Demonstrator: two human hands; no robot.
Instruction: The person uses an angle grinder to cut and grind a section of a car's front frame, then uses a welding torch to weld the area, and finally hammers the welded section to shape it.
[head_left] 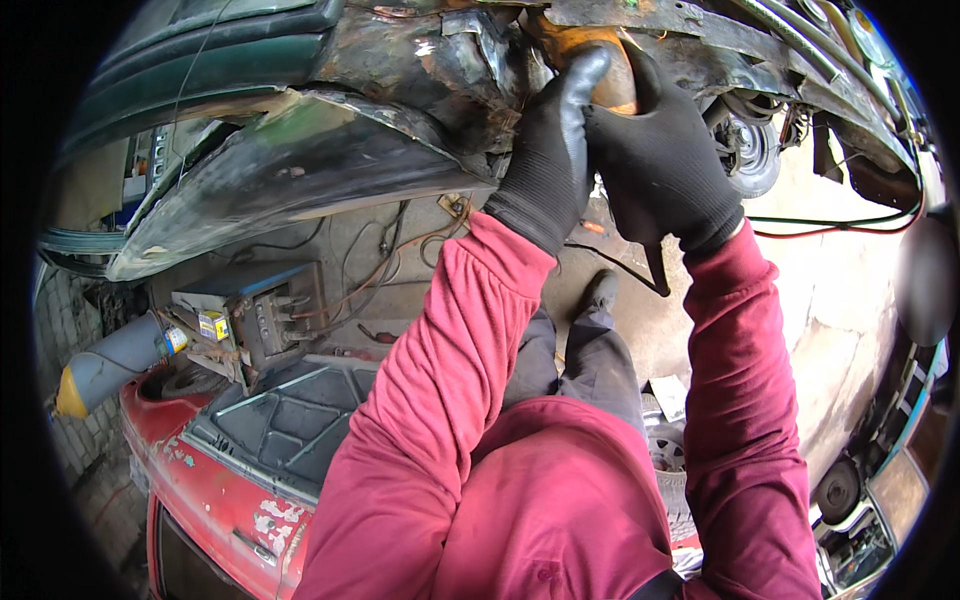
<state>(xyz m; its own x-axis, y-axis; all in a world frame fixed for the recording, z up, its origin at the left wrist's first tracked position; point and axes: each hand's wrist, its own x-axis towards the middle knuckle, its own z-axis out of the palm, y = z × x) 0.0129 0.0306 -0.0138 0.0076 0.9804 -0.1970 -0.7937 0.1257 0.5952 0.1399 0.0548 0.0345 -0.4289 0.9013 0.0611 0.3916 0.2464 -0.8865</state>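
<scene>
"What's the biggest thing here?"

"The stripped car body [300, 185], overhead across the view, its metal torn and ragged beside the work. Below left is a red car [215, 490] with flaking paint."

"And next to that?"

"A grey cylinder [120, 355] with a yellow end lies beside a metal box [245, 281], both well apart from the hands. A wheel [762, 160] shows beyond the right hand [660, 165]."

"How are the hands?"

"Gloved in black and close together. The right is wrapped round the orange tool [614, 84]. The left hand [555, 145] is closed on its other side, thumb laid along it; the fingers behind are hidden, so I can't tell how tightly."

"Where's the tool exactly?"

"Up against the underside of the car body, between the thumb and the other glove. Its far end is hidden."

"What could go wrong?"

"If it jolts or slips, I'd expect a glove to be driven into that ragged metal. Also, a dark cord [657, 268] hangs in a bend below the hands, above the foot [600, 292]. Catching it could tug the grip askew."
</scene>
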